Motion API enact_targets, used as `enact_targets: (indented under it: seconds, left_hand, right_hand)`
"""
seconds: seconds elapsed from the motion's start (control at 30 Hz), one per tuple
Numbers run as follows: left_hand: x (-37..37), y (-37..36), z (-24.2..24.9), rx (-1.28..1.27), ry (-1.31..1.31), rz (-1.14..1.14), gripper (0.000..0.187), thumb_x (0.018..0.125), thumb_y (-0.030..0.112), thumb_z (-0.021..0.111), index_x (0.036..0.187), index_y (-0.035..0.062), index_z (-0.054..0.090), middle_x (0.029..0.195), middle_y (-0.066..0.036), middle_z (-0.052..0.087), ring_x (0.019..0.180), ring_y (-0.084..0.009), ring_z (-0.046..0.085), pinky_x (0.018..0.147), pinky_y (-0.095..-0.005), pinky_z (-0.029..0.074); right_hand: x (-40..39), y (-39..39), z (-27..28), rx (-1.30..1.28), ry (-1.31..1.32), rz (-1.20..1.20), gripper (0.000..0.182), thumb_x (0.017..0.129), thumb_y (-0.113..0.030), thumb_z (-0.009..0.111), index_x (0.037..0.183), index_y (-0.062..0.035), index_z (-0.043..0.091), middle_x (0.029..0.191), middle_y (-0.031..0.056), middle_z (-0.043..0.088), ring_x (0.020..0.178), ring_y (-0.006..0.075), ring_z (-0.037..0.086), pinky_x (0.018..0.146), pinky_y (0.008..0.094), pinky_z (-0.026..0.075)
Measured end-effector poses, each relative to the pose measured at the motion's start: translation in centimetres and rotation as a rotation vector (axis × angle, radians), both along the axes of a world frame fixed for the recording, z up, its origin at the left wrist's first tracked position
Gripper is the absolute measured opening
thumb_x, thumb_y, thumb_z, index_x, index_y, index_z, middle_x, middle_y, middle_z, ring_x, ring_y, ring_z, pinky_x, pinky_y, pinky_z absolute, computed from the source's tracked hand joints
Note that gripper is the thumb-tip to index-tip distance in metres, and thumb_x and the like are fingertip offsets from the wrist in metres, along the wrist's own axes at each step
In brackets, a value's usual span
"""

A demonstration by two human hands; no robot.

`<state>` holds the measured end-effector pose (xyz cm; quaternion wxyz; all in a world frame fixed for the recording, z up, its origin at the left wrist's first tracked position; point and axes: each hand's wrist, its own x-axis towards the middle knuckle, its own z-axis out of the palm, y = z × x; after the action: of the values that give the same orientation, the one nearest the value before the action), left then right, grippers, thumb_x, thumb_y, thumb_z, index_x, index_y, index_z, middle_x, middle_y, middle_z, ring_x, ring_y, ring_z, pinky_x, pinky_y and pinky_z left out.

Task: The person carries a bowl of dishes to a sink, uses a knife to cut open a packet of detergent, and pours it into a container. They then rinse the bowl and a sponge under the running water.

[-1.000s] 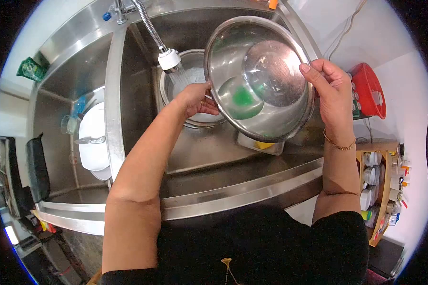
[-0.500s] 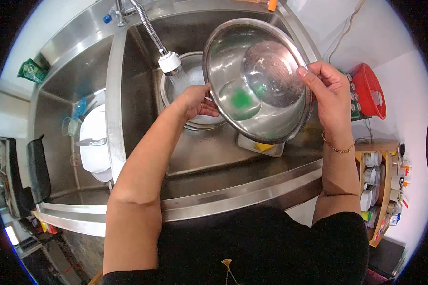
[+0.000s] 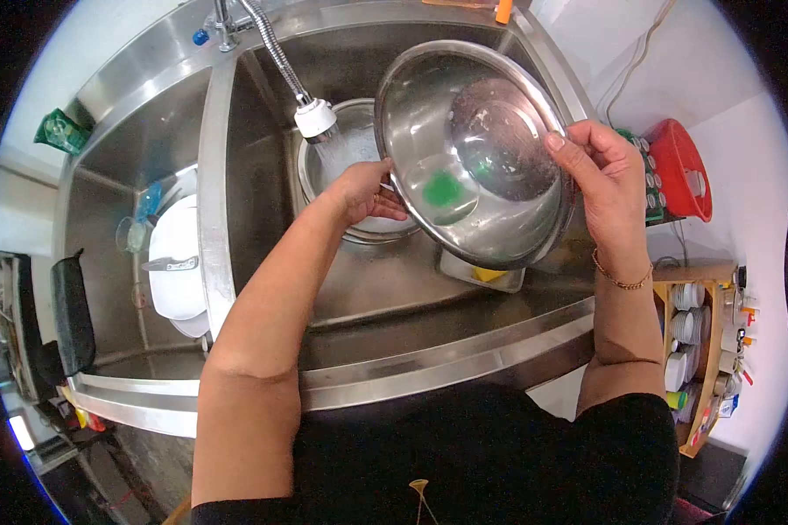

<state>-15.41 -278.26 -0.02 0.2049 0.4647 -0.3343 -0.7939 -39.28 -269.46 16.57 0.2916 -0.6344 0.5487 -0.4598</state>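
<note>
At nine o'clock I see the left basin of a steel double sink (image 3: 210, 175); it holds a white plate (image 3: 173, 258) with a knife (image 3: 168, 262) across it and a clear glass (image 3: 130, 233) beside them. Moving right, a flexible tap hose (image 3: 276, 52) ends in a white spray head (image 3: 315, 116), and water falls into a smaller steel bowl (image 3: 350, 175) resting in the right basin.

My left hand (image 3: 363, 191) is over that smaller bowl, its fingers (image 3: 385, 210) curled around the lower left rim of the large steel bowl (image 3: 473, 149); how tightly, I cannot tell.

The large bowl is held above the right basin, at about one o'clock, tilted on edge with its open mouth facing me. Being round, it has no long axis. A green blur shows inside it; I cannot say whether this is a thing or a reflection.

My right hand (image 3: 600, 179) grips the right rim, thumb inside.

Under the bowl, a tray (image 3: 486, 276) with something yellow is mostly hidden. At three o'clock hangs a red basket (image 3: 683, 166).
</note>
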Motion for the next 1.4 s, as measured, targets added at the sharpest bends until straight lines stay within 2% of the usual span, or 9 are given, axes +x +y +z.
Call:
enact_targets:
  seconds: [0.47,0.53,0.67,0.73,0.87,0.93,1.03,1.1,1.4]
  left_hand:
    - [-0.1,-0.1,-0.5,0.000,-0.016,-0.022,0.050,0.095,0.037,0.032,0.115,-0.0082,0.042,0.097,-0.027,0.054,0.080,-0.0358,0.061,0.070,-0.0405,0.055]
    - [-0.2,0.0,-0.7,-0.029,0.017,0.012,0.050,0.095,0.036,0.031,0.104,-0.0117,0.045,0.085,-0.025,0.054,0.071,-0.0335,0.062,0.060,-0.0386,0.057]
    - [-0.2,0.1,-0.2,-0.026,0.007,0.011,0.050,0.095,0.036,0.032,0.104,-0.0117,0.045,0.086,-0.025,0.054,0.071,-0.0333,0.062,0.060,-0.0384,0.057]
    - [-0.1,-0.2,-0.4,-0.002,-0.021,-0.039,0.051,0.095,0.038,0.032,0.117,-0.0071,0.041,0.099,-0.027,0.053,0.082,-0.0364,0.060,0.071,-0.0417,0.055]
    - [-0.2,-0.1,-0.3,-0.003,-0.020,-0.029,0.050,0.095,0.038,0.032,0.117,-0.0068,0.041,0.099,-0.027,0.053,0.083,-0.0360,0.060,0.072,-0.0419,0.054]
    - [-0.3,0.0,-0.4,-0.024,0.012,0.016,0.049,0.095,0.035,0.032,0.104,-0.0106,0.046,0.085,-0.024,0.055,0.073,-0.0335,0.062,0.061,-0.0390,0.057]
    - [-0.3,0.0,-0.7,-0.051,0.033,0.002,0.049,0.095,0.035,0.032,0.103,-0.0104,0.046,0.085,-0.024,0.055,0.074,-0.0341,0.062,0.062,-0.0399,0.056]
    - [-0.3,0.0,-0.4,-0.040,0.017,0.007,0.048,0.095,0.035,0.031,0.103,-0.0103,0.046,0.086,-0.024,0.055,0.074,-0.0343,0.061,0.062,-0.0403,0.056]
    - [-0.1,0.3,1.4,-0.047,-0.187,-0.010,0.054,0.092,0.042,0.038,0.101,-0.0095,0.051,0.082,-0.022,0.058,0.076,-0.0308,0.063,0.066,-0.0424,0.056]
  right_hand:
    - [0.4,0.2,0.1,0.003,-0.079,0.029,0.015,0.081,-0.015,0.066,0.078,-0.0015,0.062,0.065,-0.0058,0.055,0.058,-0.0003,0.043,0.051,0.0165,0.032]
    - [0.3,0.2,0.1,0.003,-0.085,0.023,0.015,0.081,-0.015,0.066,0.077,-0.0016,0.062,0.065,-0.0059,0.055,0.058,-0.0003,0.042,0.051,0.0166,0.031]
    - [0.3,0.3,0.4,0.035,-0.035,0.000,0.013,0.081,-0.013,0.065,0.076,-0.0024,0.060,0.065,-0.0070,0.052,0.060,0.0000,0.041,0.054,0.0164,0.030]
    - [0.5,0.5,0.6,0.060,-0.024,-0.006,0.011,0.082,-0.010,0.064,0.075,-0.0033,0.058,0.068,-0.0075,0.050,0.063,0.0003,0.040,0.057,0.0159,0.030]
    - [0.7,0.6,0.7,0.069,-0.019,-0.015,0.012,0.082,-0.010,0.064,0.074,-0.0039,0.057,0.068,-0.0079,0.049,0.064,0.0000,0.040,0.057,0.0155,0.030]
    - [0.6,0.6,0.7,0.071,0.000,-0.020,0.012,0.082,-0.010,0.064,0.074,-0.0041,0.057,0.068,-0.0080,0.049,0.064,-0.0001,0.040,0.057,0.0155,0.030]
    - [0.5,0.6,0.6,0.059,0.013,-0.024,0.013,0.082,-0.010,0.064,0.073,-0.0041,0.057,0.068,-0.0080,0.049,0.064,-0.0002,0.040,0.057,0.0154,0.030]
    - [0.3,0.3,0.2,-0.009,-0.003,-0.001,0.018,0.080,-0.018,0.067,0.074,-0.0019,0.061,0.058,-0.0071,0.050,0.053,-0.0001,0.038,0.047,0.0179,0.027]
    - [-1.0,-0.4,0.2,0.029,-0.050,-0.058,0.016,0.078,-0.017,0.068,0.077,-0.0024,0.061,0.063,-0.0058,0.054,0.055,0.0005,0.042,0.049,0.0174,0.030]
